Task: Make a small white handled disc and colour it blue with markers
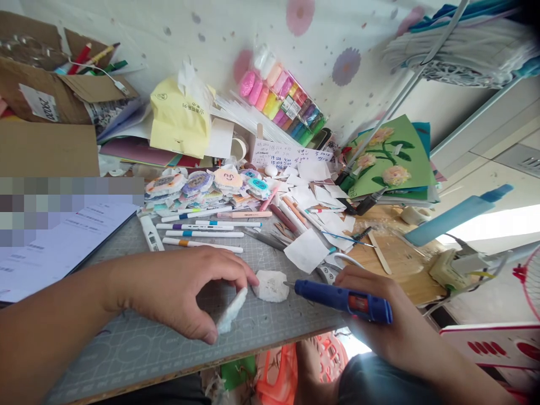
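My left hand (181,287) holds a small white puffy piece (233,310) on edge between thumb and fingers. Its forefinger reaches to the left edge of a second white piece (272,286), which lies flat on the grey cutting mat (169,349). In my right hand (379,304) is a thick blue pen-shaped tool (341,301) with a reddish window in its side. The thin tip of this tool points left at the flat piece's right edge; whether it touches, I cannot tell. Scissors (327,274) lie partly hidden just above my right hand.
Several markers (202,233) lie behind my left hand, near a pile of coloured puffy cutouts (198,183). Paper scraps (307,250) spread to the right. A light-blue spray bottle (459,216) leans at right. The table's front edge (253,349) runs below my hands.
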A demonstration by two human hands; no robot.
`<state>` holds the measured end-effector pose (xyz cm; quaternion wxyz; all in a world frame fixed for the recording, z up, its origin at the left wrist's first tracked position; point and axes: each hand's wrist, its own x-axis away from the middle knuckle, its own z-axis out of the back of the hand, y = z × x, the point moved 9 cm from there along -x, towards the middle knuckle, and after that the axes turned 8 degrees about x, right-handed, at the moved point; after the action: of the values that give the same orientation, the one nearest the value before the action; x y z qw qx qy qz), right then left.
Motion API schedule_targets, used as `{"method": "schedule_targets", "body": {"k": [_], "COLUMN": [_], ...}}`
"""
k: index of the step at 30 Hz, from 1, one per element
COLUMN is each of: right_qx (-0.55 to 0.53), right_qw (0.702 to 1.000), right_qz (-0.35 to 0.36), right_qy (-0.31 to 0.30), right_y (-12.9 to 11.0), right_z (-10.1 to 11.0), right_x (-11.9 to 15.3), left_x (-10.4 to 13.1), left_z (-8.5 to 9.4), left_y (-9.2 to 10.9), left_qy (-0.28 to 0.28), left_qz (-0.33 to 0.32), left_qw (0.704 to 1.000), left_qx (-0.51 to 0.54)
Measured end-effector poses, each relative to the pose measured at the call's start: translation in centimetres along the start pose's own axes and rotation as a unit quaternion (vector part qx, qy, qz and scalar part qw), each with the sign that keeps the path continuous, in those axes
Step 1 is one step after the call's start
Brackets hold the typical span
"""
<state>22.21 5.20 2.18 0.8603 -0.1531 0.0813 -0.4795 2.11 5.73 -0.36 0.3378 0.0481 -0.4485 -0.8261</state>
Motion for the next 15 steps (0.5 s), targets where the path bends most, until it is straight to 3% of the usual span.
{"method": "schedule_targets", "body": {"k": [10,15], "right_qx": [0.044,0.000], "right_qw": [0.998,0.999], "right_qz": [-0.025,-0.011], "right_qy": [-0.046,-0.047], "right_y": [0.5,1.0], "right_z": [-0.9,0.7], "right_x": [0.0,0.9], "left_x": [0.1,0.0], "left_z": [0.1,0.1], "left_y": [0.1,0.0], "left_qy": [0.001,0.002], "left_qz": [0.001,0.009], "left_qw": [1.000,1.000], "left_qx": [-0.002,-0.007]}}
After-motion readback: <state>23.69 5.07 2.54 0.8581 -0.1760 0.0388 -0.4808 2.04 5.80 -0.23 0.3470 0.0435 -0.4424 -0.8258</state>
